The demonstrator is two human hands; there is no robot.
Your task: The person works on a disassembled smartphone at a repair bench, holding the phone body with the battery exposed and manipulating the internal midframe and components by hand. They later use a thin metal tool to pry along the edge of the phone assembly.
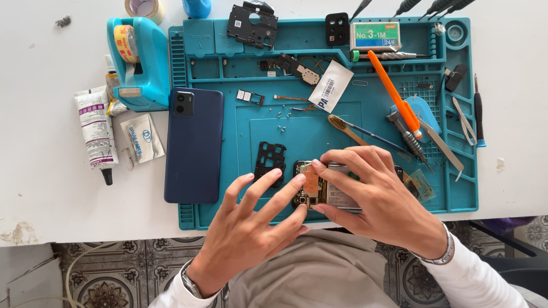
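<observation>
An opened phone [319, 191] with its circuit board and a copper patch showing lies near the front edge of the blue repair mat [319, 125]. My right hand [377, 197] grips it from the right, thumb and fingers around its body. The fingers of my left hand [254, 228] are spread, with the index fingertip touching the board by the copper patch. A black plastic frame piece [269, 159] lies just left of the phone. A dark blue back cover [194, 145] rests across the mat's left edge.
On the mat are an orange-handled tool [394, 91], a toothbrush [345, 130], tweezers [442, 145], a staple box [375, 35], loose screws [282, 121] and black parts [252, 24]. Left of it stand a tape dispenser [140, 63] and a glue tube [97, 131]. The table edge runs below.
</observation>
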